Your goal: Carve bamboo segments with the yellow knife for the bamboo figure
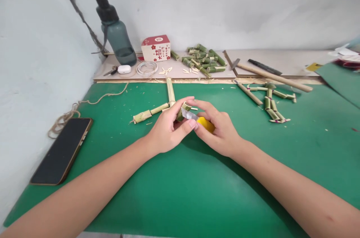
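Across green matting, left to right: one phone, then one bamboo assembly, apparently unfinished, with left hand curled around one bamboo tube, seemingly mid-trim between both hands. Behind, cut sections too overlapped to count; in front, one yellow-handled knife clasped in right hand, blade at the tube. Farther right, two wooden-handled tools and one jointed bamboo figure, apparently complete.

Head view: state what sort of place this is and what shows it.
Likely a small craft workspace: cut bamboo-like pieces heaped by the wall, a small jointed figure of similar segments, and a yellow-handled blade in the right hand.
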`<state>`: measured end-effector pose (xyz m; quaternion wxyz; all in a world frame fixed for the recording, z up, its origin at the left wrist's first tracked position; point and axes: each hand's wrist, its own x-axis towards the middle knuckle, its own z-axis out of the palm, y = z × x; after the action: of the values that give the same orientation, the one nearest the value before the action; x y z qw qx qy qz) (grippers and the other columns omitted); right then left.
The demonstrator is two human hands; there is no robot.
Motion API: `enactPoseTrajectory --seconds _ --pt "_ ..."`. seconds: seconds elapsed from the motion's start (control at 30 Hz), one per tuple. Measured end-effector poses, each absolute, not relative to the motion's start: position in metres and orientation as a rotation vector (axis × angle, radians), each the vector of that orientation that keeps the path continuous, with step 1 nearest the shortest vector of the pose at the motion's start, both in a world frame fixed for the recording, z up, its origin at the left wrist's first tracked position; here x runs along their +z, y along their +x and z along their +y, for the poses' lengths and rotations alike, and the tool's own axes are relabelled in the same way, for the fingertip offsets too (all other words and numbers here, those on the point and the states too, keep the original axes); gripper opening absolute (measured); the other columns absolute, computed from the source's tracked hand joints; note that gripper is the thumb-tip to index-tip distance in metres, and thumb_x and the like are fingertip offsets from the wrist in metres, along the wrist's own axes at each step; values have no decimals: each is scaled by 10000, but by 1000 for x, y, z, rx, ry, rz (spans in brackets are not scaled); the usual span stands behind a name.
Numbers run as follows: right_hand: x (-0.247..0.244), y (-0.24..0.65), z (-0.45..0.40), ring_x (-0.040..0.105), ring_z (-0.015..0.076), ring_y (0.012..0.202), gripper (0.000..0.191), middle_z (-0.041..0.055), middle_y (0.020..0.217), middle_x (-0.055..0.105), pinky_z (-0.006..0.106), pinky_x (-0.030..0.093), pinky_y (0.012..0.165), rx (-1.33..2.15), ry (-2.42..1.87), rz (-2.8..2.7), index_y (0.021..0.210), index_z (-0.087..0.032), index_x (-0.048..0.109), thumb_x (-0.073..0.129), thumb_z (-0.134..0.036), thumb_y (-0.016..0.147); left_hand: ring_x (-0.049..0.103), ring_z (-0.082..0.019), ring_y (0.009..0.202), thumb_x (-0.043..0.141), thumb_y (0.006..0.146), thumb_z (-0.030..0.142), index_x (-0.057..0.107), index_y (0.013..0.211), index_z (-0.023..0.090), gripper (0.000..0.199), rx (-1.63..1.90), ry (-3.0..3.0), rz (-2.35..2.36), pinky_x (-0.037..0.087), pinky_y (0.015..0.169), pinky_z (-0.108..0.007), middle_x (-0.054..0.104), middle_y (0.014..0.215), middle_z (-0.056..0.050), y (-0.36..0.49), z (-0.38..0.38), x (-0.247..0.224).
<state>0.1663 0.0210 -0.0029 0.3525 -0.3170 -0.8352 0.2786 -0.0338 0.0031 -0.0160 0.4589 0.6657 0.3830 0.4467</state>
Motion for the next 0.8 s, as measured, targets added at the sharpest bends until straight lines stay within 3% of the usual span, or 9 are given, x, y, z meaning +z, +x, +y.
enactPoseTrajectory --seconds 0.23,0.4,0.8 --pt "-2 168 23 453 79 504 450 -73 714 633 230 359 523 699 -807 -2156 1443 -230 522 577 -260 997 556 -162 810 639 973 477 539 1447 227 545 1097 1644 959 471 715 -282 636 1020 -51 -34 2 -15" --pt "-1 168 22 427 92 486 475 -87 650 569 239 336 501 777 -810 -2166 1480 -236 489 562 -279 1012 525 -144 744 659 962 469 518 1469 237 575 1099 1600 953 460 659 -264 616 946 -32 -33 0 -12" --pt "0 168 22 391 91 472 522 -115 600 463 234 290 485 871 -786 -2175 1511 -229 432 564 -265 1008 517 -137 746 628 983 450 496 1468 229 549 1100 1615 933 453 666 -267 595 979 -37 -33 1 -13"
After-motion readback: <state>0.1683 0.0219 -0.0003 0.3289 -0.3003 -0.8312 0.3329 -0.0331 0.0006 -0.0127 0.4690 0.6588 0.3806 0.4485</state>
